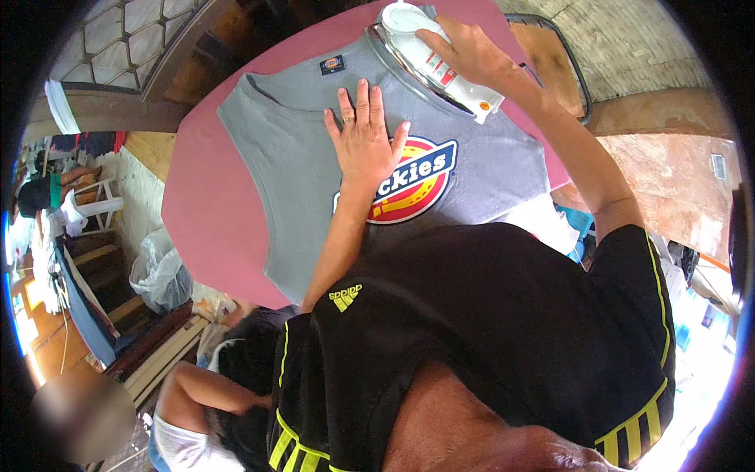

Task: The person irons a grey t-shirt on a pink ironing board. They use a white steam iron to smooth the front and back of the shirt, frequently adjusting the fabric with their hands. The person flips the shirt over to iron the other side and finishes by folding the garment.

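Observation:
A grey sleeveless shirt (303, 181) lies spread on a dark pink padded board (208, 204). A red, yellow and blue print (429, 185) covers its middle, and a small dark label sits at the neckline. My left hand (366, 145) rests flat on the shirt beside the print, fingers spread, a ring on one finger. At the shirt's upper right, my right hand (480, 59) is closed round the handle of a white clothes iron (436, 67) with a shiny metal base. The iron stands over the cloth near the shoulder; its underside is hidden.
A metal-framed wooden seat (554, 67) stands beyond the board at the right. At the left are a clear plastic bag (161, 271), hanging clothes (82, 291) and a white plastic chair (98, 204). Another person's arm (204, 389) shows at the lower left.

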The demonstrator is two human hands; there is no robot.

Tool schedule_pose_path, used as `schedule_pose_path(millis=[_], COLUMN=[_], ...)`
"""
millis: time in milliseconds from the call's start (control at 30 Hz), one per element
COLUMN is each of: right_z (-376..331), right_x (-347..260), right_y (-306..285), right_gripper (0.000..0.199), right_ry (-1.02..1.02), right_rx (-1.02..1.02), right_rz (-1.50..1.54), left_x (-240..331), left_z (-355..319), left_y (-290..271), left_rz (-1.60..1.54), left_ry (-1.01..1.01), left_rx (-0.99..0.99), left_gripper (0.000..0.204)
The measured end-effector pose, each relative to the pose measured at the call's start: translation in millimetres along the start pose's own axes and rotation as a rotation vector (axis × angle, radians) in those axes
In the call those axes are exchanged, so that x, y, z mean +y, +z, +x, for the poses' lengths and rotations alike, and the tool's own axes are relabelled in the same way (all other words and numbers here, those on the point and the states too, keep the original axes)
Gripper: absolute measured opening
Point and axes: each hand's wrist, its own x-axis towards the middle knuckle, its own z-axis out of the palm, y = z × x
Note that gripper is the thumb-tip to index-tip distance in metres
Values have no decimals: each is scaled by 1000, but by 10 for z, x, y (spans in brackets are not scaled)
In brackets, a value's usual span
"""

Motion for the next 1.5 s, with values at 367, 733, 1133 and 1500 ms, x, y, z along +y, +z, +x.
schedule_pose_path(millis=[367,733,1133,1500], right_z=[-111,-84,314,595], right_x=[4,183,-317,-1172], right_y=[-227,-220,-24,364], right_gripper=[42,41,32,35], right_ry=[-11,-221,-578,-896], right_rx=[-75,-200,-338,-316], right_rz=[140,292,245,449], left_x=[51,132,-92,-351], left_z=[48,-9,-252,750], left_y=[-78,-124,-459,-1118], left_rz=[54,73,-127,-228], left_ry=[4,-175,-426,-146], left_rx=[-28,101,473,155], left_gripper=[71,81,58,52])
